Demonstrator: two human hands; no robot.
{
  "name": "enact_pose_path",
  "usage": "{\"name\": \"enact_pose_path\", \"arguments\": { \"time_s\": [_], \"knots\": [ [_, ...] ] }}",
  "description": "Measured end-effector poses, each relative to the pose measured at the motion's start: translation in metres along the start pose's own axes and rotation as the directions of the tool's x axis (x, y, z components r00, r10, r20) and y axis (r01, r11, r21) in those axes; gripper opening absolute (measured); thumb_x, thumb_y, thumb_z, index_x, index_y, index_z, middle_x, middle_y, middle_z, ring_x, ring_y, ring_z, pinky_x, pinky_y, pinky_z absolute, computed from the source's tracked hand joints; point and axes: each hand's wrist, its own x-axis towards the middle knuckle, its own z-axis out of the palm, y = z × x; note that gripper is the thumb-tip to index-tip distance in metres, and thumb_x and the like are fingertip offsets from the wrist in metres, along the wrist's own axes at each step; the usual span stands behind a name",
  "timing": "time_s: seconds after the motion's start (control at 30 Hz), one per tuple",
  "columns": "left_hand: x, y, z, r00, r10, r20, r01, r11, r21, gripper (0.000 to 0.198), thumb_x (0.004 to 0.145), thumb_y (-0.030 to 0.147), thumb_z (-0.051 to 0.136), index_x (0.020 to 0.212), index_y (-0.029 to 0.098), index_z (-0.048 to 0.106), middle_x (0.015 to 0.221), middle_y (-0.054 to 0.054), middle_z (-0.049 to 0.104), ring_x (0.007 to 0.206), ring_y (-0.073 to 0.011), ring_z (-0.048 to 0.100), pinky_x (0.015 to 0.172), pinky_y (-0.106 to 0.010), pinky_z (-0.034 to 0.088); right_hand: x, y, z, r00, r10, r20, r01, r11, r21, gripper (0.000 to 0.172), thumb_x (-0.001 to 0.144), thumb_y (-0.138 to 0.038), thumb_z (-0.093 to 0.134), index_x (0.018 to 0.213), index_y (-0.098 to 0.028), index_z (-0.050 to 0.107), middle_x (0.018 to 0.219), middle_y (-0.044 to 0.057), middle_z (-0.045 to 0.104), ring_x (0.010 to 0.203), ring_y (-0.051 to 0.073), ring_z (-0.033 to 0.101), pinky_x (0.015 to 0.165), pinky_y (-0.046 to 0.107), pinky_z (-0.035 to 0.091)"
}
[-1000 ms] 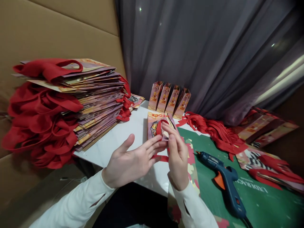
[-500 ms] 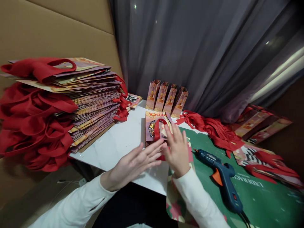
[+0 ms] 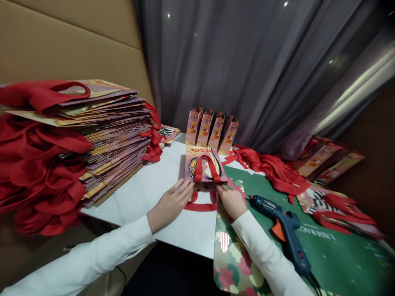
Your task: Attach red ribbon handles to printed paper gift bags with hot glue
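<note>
A small paper gift bag (image 3: 206,155) lies on the white table with its open edge facing me. It carries a butterfly print, lettering on the far end and red ribbon handles. One handle loop lies over its upper face; the other red handle (image 3: 200,206) lies on the table in front. My left hand (image 3: 171,205) is closed at the bag's near left corner. At the near right corner my right hand (image 3: 232,200) is closed on the edge, its fingertips partly hidden.
Tall stack of flat bags with red handles (image 3: 114,144) at left. Several upright bags (image 3: 211,127) stand behind. Red ribbons (image 3: 262,162) lie right of them. A blue glue gun (image 3: 288,230) rests on a green mat (image 3: 333,255). More bags (image 3: 327,158) are at far right.
My hands have moved apart from above the bag down to its two near corners. The bag's front and both handles now show. The view has shifted slightly.
</note>
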Motion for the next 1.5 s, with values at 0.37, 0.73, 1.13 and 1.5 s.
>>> {"name": "enact_pose_path", "arguments": {
  "time_s": [0.37,0.73,1.13,1.5],
  "knots": [
    [0.002,-0.039,0.001,0.993,-0.11,-0.03,0.108,0.992,-0.061,0.051,0.094,0.012,0.04,0.145,0.015,0.04,0.149,-0.012,0.042,0.143,-0.024,0.032,0.118,-0.043,0.015,0.013,-0.001,0.005,0.993,0.035,-0.111,-0.04,0.998,-0.038,0.033,0.093,-0.009,0.039,0.121,-0.016,0.056,0.108,0.014,0.063,0.082,0.02,0.066,0.056,0.029,0.043],
    [0.03,-0.04,-0.009,0.987,-0.075,-0.144,0.09,0.991,0.102,0.039,0.093,0.003,0.037,0.119,0.02,0.061,0.134,-0.01,0.059,0.129,-0.0214,0.05,0.1,-0.038,0.03,0.009,-0.011,0.007,0.663,0.082,-0.744,-0.056,0.997,0.059,0.037,0.089,-0.006,0.05,0.118,-0.023,0.063,0.116,0.006,0.069,0.12,0.025,0.053,0.092,0.039,0.025],
    [0.047,-0.048,-0.034,0.974,0.059,-0.219,-0.048,0.997,0.053,0.029,0.093,0.006,0.04,0.102,0.02,0.064,0.099,-0.002,0.072,0.113,-0.021,0.056,0.103,-0.038,0.028,0.009,-0.012,-0.023,0.677,-0.206,-0.706,0.183,0.977,-0.109,0.026,0.095,-0.01,0.043,0.11,-0.014,0.064,0.099,0.011,0.07,0.094,0.021,0.061,0.086,0.035,0.033],
    [0.053,-0.036,-0.037,0.955,0.116,-0.272,-0.137,0.989,-0.059,0.028,0.097,0.012,0.042,0.093,0.022,0.068,0.074,0.004,0.067,0.072,-0.0129,0.058,0.11,-0.039,0.028,0.0,-0.031,-0.054,0.795,-0.217,-0.566,0.193,0.976,-0.104,0.015,0.094,-0.013,0.049,0.09,-0.016,0.063,0.075,0.003,0.062,0.068,0.019,0.052,0.068,0.034,0.032]
  ]
}}
